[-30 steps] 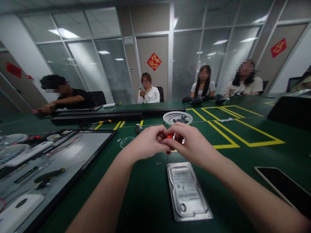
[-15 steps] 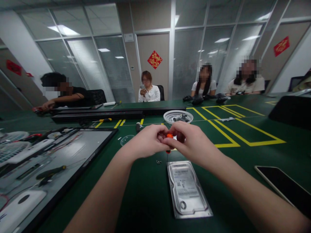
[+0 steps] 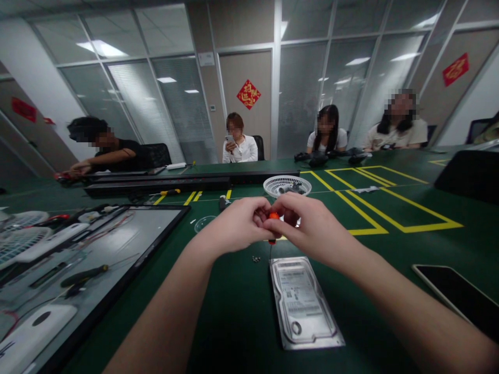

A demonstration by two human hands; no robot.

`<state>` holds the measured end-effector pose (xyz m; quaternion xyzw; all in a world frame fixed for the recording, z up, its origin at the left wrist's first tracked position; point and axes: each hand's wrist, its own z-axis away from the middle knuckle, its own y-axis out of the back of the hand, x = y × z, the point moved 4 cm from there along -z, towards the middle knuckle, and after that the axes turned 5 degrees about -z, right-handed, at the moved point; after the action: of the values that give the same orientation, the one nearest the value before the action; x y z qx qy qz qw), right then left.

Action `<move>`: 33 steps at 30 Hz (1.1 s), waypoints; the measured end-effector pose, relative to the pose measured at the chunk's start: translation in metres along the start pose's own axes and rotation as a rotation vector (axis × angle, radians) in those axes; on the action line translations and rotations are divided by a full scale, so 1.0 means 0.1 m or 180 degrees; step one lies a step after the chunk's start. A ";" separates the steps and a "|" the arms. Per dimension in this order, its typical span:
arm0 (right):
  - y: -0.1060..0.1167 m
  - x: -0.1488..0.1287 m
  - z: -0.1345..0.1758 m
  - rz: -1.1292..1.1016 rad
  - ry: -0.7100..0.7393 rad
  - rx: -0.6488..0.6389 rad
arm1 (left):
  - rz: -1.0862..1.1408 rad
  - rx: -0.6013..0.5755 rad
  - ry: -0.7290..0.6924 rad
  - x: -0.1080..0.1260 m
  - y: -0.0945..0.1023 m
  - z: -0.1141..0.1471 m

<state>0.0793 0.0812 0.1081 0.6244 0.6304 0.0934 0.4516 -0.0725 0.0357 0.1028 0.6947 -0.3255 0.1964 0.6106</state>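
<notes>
A small orange-and-black screwdriver (image 3: pixel 273 216) stands upright, its thin shaft reaching down to the far left corner of a silver hard drive (image 3: pixel 302 301). The thumb and fingers of my right hand (image 3: pixel 302 218) are closed around its handle. My left hand (image 3: pixel 245 221) has its fingers curled in against the same handle from the left; their exact contact is partly hidden. The hard drive lies label up on the green table (image 3: pixel 234 322). Several tiny screws (image 3: pixel 255 258) sit just left of the drive's far corner.
A white basket (image 3: pixel 287 179) with dark parts stands beyond my hands, near a clear round dish (image 3: pixel 205 224). At left lies a large panel (image 3: pixel 128 239) with a screwdriver (image 3: pixel 83 276) on it. A phone (image 3: pixel 458 291) is at right. Several people sit across the table.
Both hands stay on the screwdriver in nearly the same pose. The whole view has shifted very slightly. A person across the table at right has lowered their head.
</notes>
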 end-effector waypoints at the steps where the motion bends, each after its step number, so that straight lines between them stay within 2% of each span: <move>1: 0.01 -0.01 0.00 -0.0003 0.0015 -0.0005 | -0.0038 -0.0017 -0.0036 0.01 0.00 0.00; 7: 0.03 -0.09 0.02 -0.0113 0.0311 -0.0199 | -0.0147 0.0066 -0.0170 0.08 0.03 0.02; 14: 0.01 -0.07 0.00 -0.0022 0.0118 -0.0092 | -0.0170 0.0065 0.0003 -0.03 -0.01 -0.02; 20: -0.01 -0.12 0.03 -0.0268 0.0241 -0.0209 | -0.0185 0.0086 -0.0059 0.00 0.01 0.00; 24: -0.03 -0.08 0.02 -0.0127 0.0098 -0.0155 | -0.0080 0.0131 0.0103 0.00 0.01 0.01; 28: -0.02 -0.06 0.01 -0.0107 -0.0008 -0.0044 | -0.0033 0.0012 0.0204 0.00 0.00 0.00; 33: -0.02 -0.13 0.03 -0.0260 0.0187 -0.0173 | -0.0048 -0.0053 0.0084 0.07 0.01 0.02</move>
<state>0.0778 0.0685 0.1106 0.5826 0.6656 0.1102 0.4532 -0.0690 0.0323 0.1080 0.6894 -0.3138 0.1982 0.6221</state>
